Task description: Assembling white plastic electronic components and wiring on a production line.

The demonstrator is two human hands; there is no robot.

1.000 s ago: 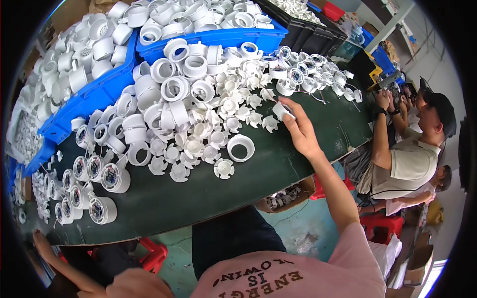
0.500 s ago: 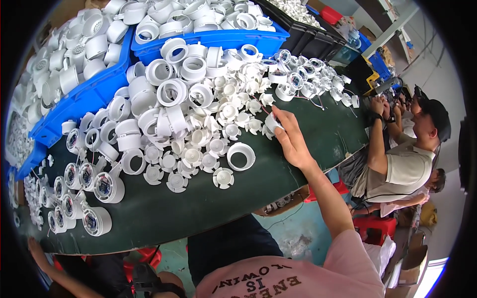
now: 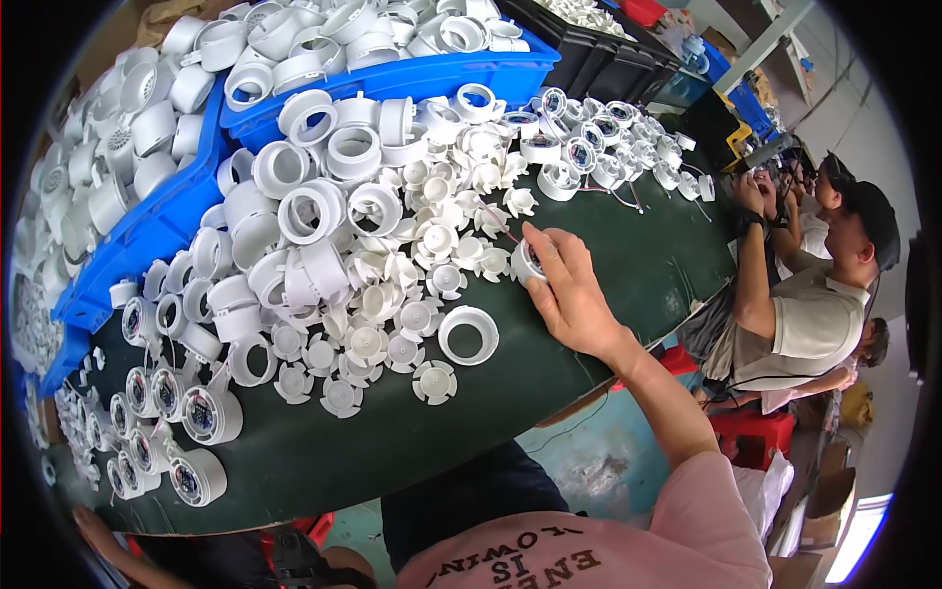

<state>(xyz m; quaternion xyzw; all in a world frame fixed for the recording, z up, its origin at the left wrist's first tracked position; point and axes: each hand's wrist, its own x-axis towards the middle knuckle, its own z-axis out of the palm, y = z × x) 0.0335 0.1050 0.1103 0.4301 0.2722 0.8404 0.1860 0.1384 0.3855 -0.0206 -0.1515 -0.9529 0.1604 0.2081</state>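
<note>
My right hand point(image 3: 579, 299) is closed around a small white round motor unit point(image 3: 526, 261), its fingers over the top and far side. A thin reddish wire runs from the unit toward the pile. Just left of this hand lie many white fan impellers point(image 3: 435, 382) with curved blades, heaped on the dark green tabletop point(image 3: 392, 447). A loose white ring housing point(image 3: 468, 336) rests flat near the hand. Farther off, more small motor units point(image 3: 580, 154) with wires lie in a group. My left hand is not in view.
Blue bins point(image 3: 412, 80) full of white housings stand at the back and left, beside a black crate point(image 3: 589, 59). Assembled round units point(image 3: 199, 477) stand in rows at the left. Co-workers point(image 3: 800, 324) sit at the right; another person's arm point(image 3: 123, 560) shows lower left.
My right hand, still holding the motor unit, appears slightly lower and further left. The whole view has shifted a little; the piles look undisturbed.
</note>
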